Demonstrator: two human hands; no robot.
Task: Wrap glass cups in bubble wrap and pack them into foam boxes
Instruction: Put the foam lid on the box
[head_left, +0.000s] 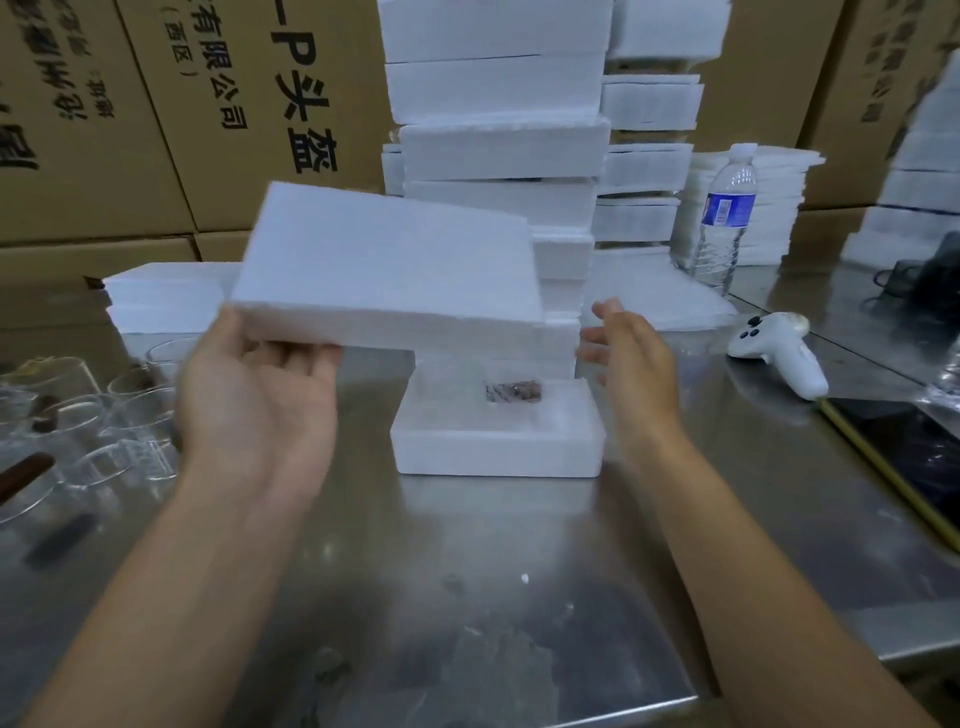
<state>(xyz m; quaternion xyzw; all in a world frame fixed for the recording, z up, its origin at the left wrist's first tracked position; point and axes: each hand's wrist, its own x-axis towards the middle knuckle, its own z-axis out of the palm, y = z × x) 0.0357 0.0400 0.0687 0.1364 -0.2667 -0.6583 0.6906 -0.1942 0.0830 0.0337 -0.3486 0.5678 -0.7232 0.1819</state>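
- Head view, hands: the left hand (254, 395) grips the near left corner of a foam lid (389, 265), palm up, fingers curled beneath it and thumb at its edge. The lid is held tilted in the air above the table (467, 571).
- Head view, hands: the right hand (631, 364) is spread with fingers straight, just beside the lid's right end. It holds nothing; contact with the lid cannot be confirmed.
- Head view, task item: an open foam box (493, 452) rests on the table below the lid. A pale wrapped item (511, 391) with a brown patch lies inside; its detail is blurred.
- Head view, remaining stock: several unwrapped glass cups (119, 415) lie on the table at far left.
- Head view, finished stock: a tall stack of foam boxes (498, 150) stands behind the open box.
- Progress, as a judgement: this box appears loaded and awaits closing. The lid must be lowered and seated squarely. The loose cups indicate further wrapping and packing remains.
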